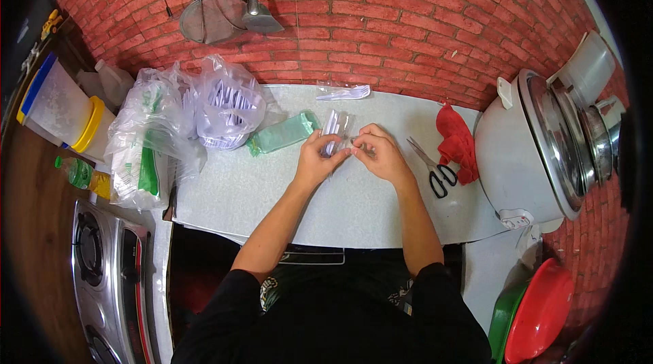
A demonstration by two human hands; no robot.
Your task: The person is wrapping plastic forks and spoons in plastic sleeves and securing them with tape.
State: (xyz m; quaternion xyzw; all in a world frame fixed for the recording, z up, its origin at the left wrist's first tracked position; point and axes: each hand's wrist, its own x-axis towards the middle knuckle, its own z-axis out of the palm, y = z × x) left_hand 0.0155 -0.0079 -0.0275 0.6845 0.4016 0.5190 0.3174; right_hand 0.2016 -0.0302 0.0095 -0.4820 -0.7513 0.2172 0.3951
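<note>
My left hand [317, 156] grips a clear plastic sleeve with white plastic cutlery [331, 132] inside, above the middle of the counter. At the sleeve's right edge, my right hand [378, 154] pinches the clear film between thumb and fingers. A green-tinted plastic packet [286, 132] lies just left of my left hand. Beyond both hands, a white plastic fork [352, 93] rests in a clear wrapper near the wall. Scissors with black handles [436, 170] lie with blades parted, right of my right hand. An open plastic bag [227, 104] at the left holds many white forks.
A rice cooker [515, 150] stands at the right beside a red cloth [456, 145]. On the left are a plastic-wrapped white and green package [140, 160], a bottle of yellow liquid [81, 175] and a gas stove [109, 272]. A red basin [541, 313] is at lower right.
</note>
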